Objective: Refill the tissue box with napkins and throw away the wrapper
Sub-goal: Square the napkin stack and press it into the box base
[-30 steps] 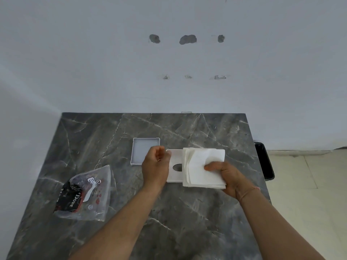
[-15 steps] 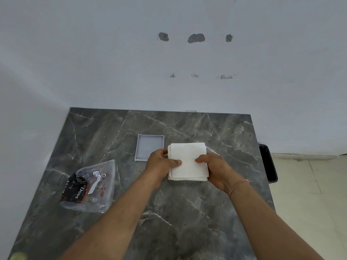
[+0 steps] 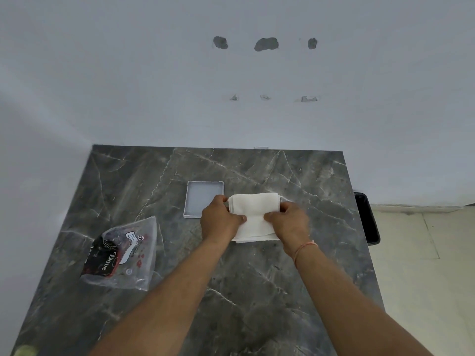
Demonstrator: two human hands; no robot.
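From the head view, a dark grey marble-patterned worktop [image 3: 257,291] runs up to a pale bluish wall [image 3: 128,73] marked with chipped patches. Near the centre of the worktop, both hands close on a stack of white square paper napkins [image 3: 255,209]. The left hand [image 3: 221,220] curls around the stack's nine o'clock edge, thumb laid on top, fingers tucked at the side. The right hand [image 3: 289,222] clasps the three o'clock edge in the same way, thumb pressing the top sheet; a thin orange thread bracelet [image 3: 303,249] circles its wrist. The stack hides whatever lies beneath it, so I cannot tell if it is in a box. Just beside the left hand, at ten o'clock from the napkins, lies a shallow white square plastic tray [image 3: 199,199], open side up. Well apart, at eight o'clock, lies a crumpled clear plastic wrapper with black-and-red print [image 3: 120,255]. Off the worktop's three o'clock edge stands a black bin [image 3: 366,218] on the cream tiled floor [image 3: 424,265].
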